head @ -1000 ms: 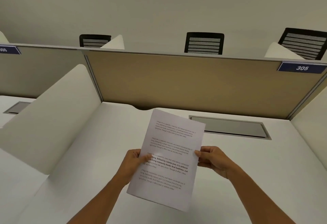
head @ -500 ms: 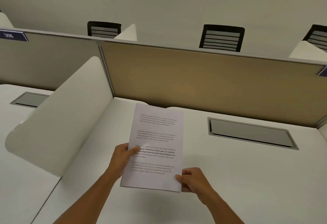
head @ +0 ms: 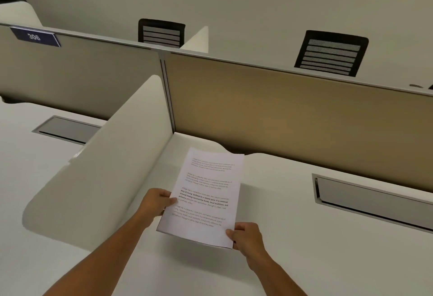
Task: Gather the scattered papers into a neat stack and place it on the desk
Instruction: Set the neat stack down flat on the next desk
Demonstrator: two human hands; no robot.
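Head view shows our left hand (head: 156, 204) and right hand (head: 246, 237) pinching the paper stack (head: 206, 197), seemingly just above the desk (head: 293, 237); releasing unevenly could fan the sheets.

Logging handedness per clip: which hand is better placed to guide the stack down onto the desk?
Probably the left hand: it grips the paper stack mid-edge, while the right hand only pinches the near corner.

Readable text: a number plate and one printed sheet

A blue plate (head: 35, 36) on the grey partition (head: 77, 78) read "306"; the printed sheet (head: 206, 196) below it showed bold words "strong community bonds, local traditions".
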